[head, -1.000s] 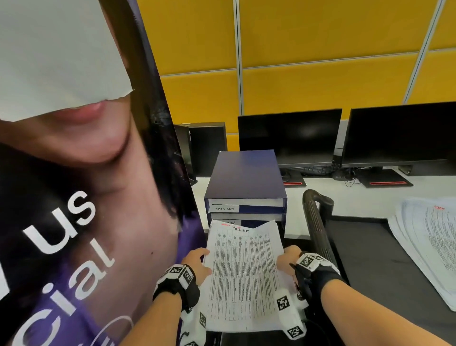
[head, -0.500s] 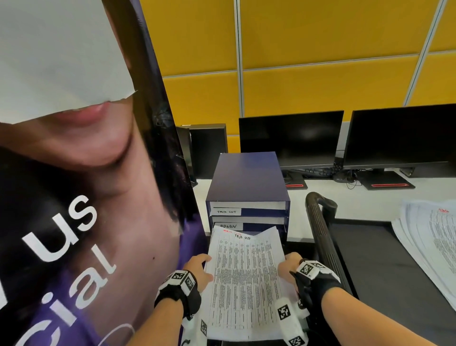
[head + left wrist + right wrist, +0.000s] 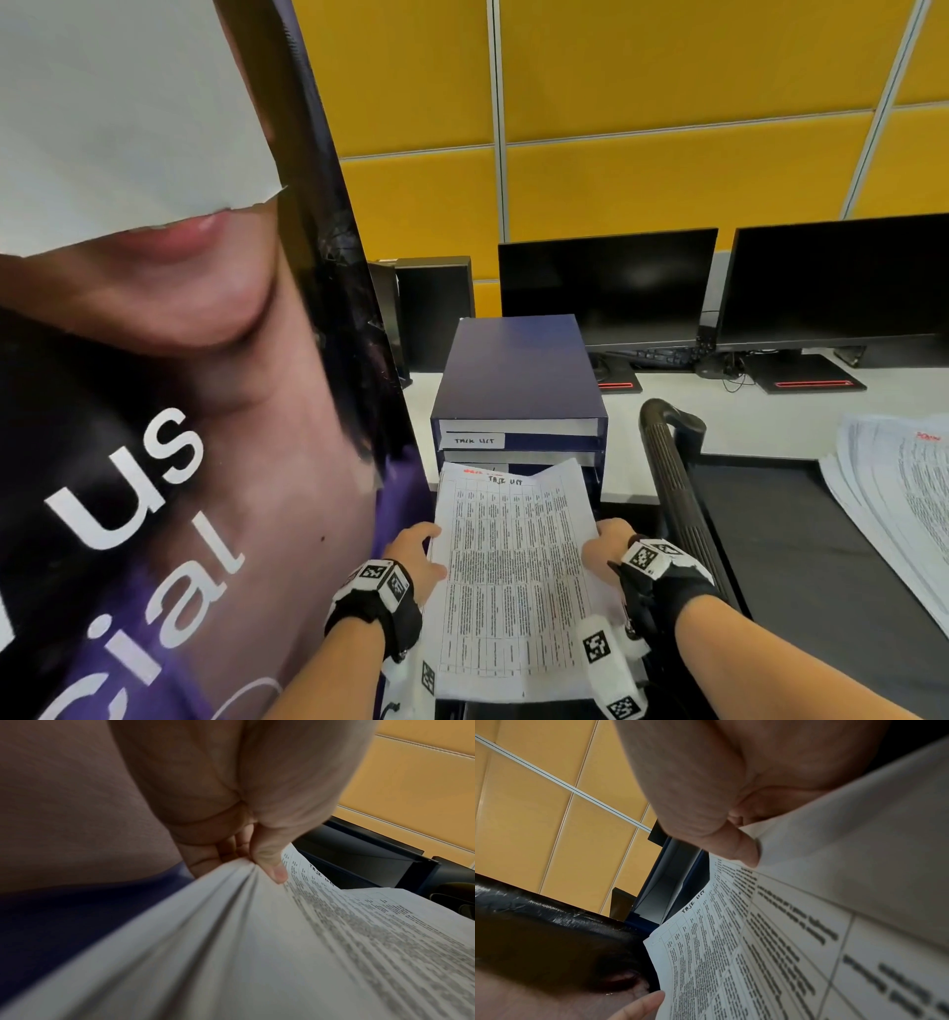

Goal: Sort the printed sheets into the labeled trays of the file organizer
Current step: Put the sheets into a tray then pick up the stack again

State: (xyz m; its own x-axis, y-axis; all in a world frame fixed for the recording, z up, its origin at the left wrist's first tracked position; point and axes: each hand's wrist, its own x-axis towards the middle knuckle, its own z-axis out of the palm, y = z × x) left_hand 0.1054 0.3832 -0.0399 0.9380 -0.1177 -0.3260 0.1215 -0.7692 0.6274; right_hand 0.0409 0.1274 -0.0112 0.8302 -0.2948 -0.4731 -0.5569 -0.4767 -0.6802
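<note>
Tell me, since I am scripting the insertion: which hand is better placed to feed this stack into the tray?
Neither clearly: left hand and right hand pinch opposite edges of the white printed stack, centred before the blue file organizer.

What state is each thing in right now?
Left hand: grips the sheets' left edge.
Right hand: grips their right edge.
Task-list sheets: held, top edge at the file organizer's front.
File organizer: upright on the desk.
Second paper pile: fanned out, untouched.
Monitors: dark.
</note>
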